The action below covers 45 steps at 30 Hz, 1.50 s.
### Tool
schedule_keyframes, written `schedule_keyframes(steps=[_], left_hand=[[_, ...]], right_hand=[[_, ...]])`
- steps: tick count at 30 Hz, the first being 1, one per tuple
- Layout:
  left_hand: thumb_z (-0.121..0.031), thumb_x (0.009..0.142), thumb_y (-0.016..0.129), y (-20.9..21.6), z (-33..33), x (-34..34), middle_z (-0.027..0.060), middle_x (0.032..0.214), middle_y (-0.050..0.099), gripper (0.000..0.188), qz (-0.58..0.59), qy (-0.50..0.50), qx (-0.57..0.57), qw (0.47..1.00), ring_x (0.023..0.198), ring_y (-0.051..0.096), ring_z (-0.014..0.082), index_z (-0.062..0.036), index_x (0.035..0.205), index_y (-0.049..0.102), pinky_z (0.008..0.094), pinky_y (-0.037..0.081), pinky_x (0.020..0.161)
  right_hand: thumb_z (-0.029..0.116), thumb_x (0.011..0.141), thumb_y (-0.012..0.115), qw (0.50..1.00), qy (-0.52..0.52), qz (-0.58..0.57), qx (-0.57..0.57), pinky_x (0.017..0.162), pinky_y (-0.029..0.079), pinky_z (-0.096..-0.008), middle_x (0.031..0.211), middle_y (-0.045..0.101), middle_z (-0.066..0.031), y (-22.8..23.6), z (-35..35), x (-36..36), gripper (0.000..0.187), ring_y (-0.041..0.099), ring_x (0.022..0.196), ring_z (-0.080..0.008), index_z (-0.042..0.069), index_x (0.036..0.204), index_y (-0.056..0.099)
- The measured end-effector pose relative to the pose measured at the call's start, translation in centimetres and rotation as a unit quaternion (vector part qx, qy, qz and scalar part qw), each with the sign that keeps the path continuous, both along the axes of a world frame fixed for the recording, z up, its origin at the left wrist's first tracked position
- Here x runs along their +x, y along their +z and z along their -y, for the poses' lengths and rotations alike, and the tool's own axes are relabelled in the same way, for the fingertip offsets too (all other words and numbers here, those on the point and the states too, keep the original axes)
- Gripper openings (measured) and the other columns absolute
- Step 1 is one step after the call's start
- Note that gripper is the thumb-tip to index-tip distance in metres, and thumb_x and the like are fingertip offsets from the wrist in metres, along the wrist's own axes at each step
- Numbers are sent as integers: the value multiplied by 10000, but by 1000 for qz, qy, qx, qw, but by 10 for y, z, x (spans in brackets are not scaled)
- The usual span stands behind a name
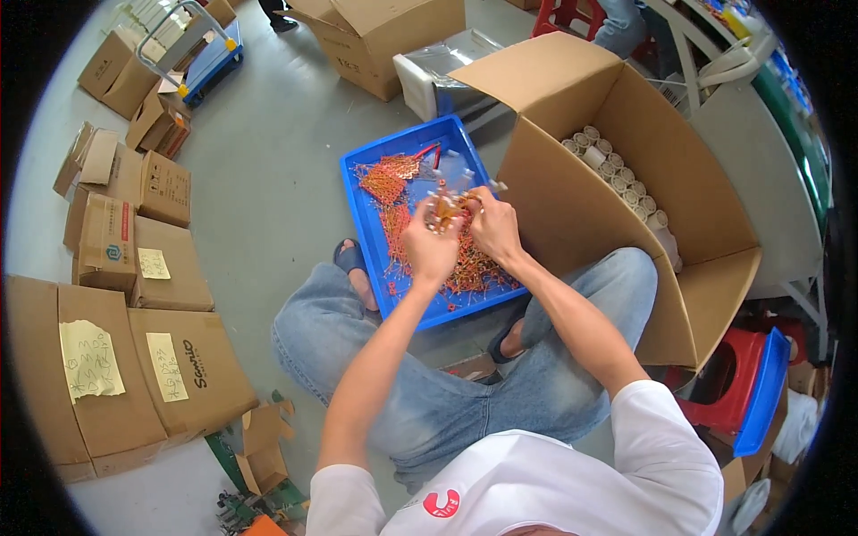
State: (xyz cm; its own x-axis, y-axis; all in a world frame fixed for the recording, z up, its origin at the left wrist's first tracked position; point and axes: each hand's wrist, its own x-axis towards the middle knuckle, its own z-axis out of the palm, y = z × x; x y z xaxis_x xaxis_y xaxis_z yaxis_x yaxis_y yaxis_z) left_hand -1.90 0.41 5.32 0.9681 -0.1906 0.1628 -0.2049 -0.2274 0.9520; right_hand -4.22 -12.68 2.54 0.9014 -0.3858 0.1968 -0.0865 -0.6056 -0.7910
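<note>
At frame centre, our left hand and right hand both clench a light, tangly wire bundle, best pinched mid-bunch.

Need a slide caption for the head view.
Both hands hold a bundle of orange wires over a blue tray, beside an open carton.

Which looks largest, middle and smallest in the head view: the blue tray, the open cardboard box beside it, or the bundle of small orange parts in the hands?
1. Open cardboard box
2. Blue tray
3. Bundle of orange parts, held nearer the camera yet plainly smallest.
</note>
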Motion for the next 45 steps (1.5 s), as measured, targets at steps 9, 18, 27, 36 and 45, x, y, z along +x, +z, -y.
schedule_keyframes(steps=[9,18,27,36,45], left_hand=[[29,760,754,-25,-8,33,109,969,699,364,-24,142,-99,985,844,664,198,53,1094,612,347,518,760],[-9,830,720,-26,-14,32,25,793,618,149,-334,69,-371,864,633,590,145,-55,919,610,321,450,482],[9,829,729,-21,-1,41,46,959,639,387,-329,103,-382,857,703,599,133,-47,1182,583,300,491,585],[14,812,719,-15,35,32,59,872,672,186,-152,172,-262,937,763,625,138,16,981,640,303,484,657],[15,775,749,-47,5,64,128,1015,689,400,-47,242,-176,953,874,655,216,45,1139,586,358,504,800]], right_hand=[[142,971,514,945,78,1,319,473,489,-317,647,641,-88,4,2,6,190,629,505,-196,-7,1009,625],[152,1017,474,821,232,-127,506,408,425,-249,612,602,-54,11,-30,-17,186,570,456,-138,50,884,554],[94,1002,483,905,172,-66,383,424,467,-258,646,615,-46,24,-53,-29,142,580,464,-121,19,980,602],[23,941,480,955,19,48,293,526,560,-340,727,644,-110,-19,-47,-28,214,656,642,-163,-25,1093,624],[9,860,421,668,153,-97,722,635,608,-380,975,632,-165,3,-17,-18,378,665,833,-249,-19,1228,508]])
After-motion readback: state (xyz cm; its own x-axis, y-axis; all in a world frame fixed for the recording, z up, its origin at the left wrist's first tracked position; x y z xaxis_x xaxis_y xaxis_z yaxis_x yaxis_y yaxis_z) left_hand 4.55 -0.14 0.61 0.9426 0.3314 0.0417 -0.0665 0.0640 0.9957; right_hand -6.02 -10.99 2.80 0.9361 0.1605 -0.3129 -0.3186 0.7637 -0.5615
